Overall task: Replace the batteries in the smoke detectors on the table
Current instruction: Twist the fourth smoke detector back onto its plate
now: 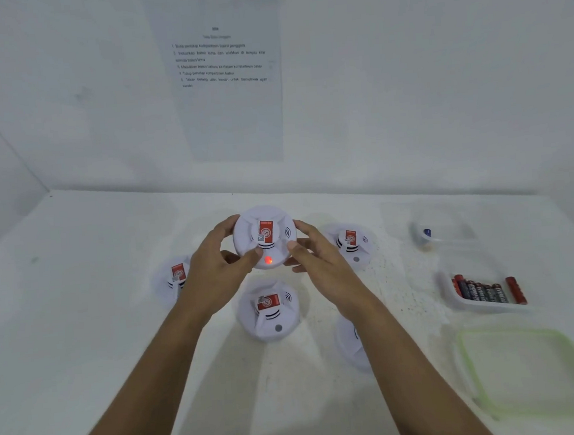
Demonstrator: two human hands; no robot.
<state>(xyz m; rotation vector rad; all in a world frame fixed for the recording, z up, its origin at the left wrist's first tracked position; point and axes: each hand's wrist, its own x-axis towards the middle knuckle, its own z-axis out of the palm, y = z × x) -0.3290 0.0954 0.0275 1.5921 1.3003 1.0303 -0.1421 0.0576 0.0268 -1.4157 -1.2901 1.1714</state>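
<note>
I hold a round white smoke detector (264, 237) with a red label up above the table, face toward me. A red light (268, 260) glows on its lower front. My left hand (213, 264) grips its left rim and my right hand (312, 253) grips its right rim, both thumbs resting on the front. Three more detectors lie on the table: one at the left (170, 278) partly behind my left hand, one below the held one (269, 309), one at the right (351, 243). Another white detector (349, 344) is mostly hidden under my right forearm.
A clear container (484, 304) at the right holds several red-and-black batteries. Behind it another clear container (441, 232) holds a small blue-marked item. A green-rimmed lid (527, 370) lies at the near right. An instruction sheet (226, 71) hangs on the wall.
</note>
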